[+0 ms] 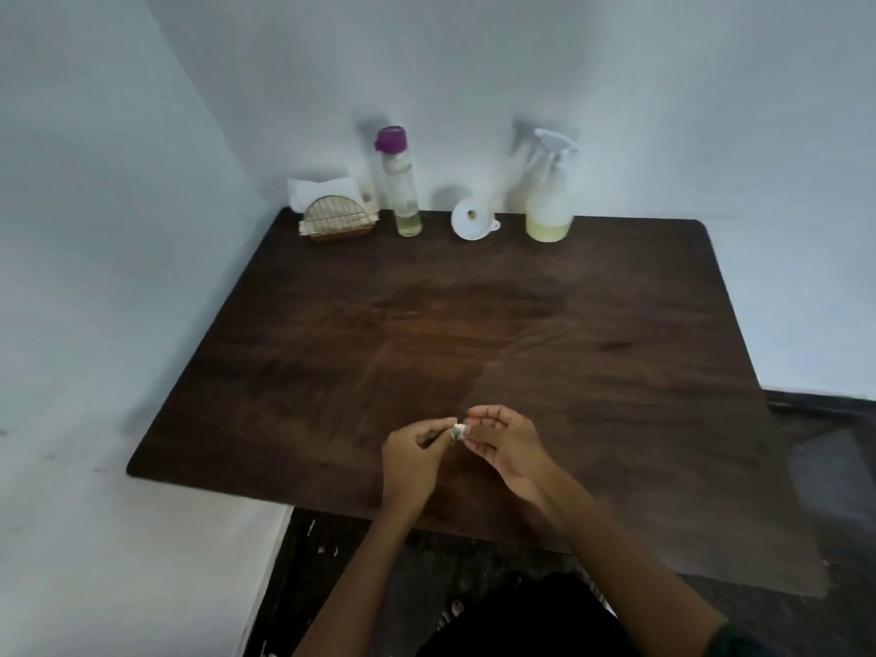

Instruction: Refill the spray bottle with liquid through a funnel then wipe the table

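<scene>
Both hands meet over the near edge of the bench (332,353); left hand (411,459) and right hand (503,449) each pinch a small white wad (458,432), probably balled tissue, fingers curled on it, likely rolling it up after wiping; spray bottle (549,201), capped and part-filled, stands by the back wall beside the funnel (472,220), parked clear.

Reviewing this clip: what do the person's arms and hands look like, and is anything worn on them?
Both hands, left hand and right hand, are bare: no gloves, rings or watch visible. The forearms are uncovered; only a dark green sleeve edge shows high on the right arm at the frame's bottom.
</scene>
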Demonstrator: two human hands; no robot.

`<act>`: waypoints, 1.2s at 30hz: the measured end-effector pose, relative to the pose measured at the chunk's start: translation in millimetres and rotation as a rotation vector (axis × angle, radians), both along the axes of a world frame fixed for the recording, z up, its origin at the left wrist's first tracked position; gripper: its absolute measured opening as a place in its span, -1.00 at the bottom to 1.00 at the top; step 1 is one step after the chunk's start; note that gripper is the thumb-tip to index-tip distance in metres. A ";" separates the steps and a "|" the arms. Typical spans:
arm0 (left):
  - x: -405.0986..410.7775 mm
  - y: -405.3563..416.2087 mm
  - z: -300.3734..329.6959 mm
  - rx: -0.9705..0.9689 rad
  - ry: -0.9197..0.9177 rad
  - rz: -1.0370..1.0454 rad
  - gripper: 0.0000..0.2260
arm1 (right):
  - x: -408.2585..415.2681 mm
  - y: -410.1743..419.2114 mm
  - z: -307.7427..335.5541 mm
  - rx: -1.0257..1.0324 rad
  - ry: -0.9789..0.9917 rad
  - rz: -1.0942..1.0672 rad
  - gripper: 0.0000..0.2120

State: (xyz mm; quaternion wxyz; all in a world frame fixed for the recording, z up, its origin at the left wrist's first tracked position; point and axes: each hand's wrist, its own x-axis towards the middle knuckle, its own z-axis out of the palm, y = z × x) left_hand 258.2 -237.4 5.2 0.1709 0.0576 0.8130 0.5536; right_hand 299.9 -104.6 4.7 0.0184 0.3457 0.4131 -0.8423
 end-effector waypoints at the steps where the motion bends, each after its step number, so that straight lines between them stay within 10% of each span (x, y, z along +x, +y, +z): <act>1: -2.2 11.6 2.9 -0.004 0.001 0.007 -0.89 | 0.6 7.5 0.1 0.017 -0.009 -0.032 -0.84; 24: 67.4 533.3 -57.1 -0.277 0.155 -0.658 -0.87 | 131.8 478.7 -90.4 -0.020 -0.130 -0.523 -0.88; 31: 47.1 628.1 -135.8 -0.681 0.094 -1.265 -0.61 | 122.6 559.0 -197.6 0.310 -0.568 -0.517 -0.95; 36: 27.4 658.0 -170.1 -0.793 0.042 -1.311 -0.55 | 113.1 587.1 -253.8 0.643 -0.808 -0.281 -0.79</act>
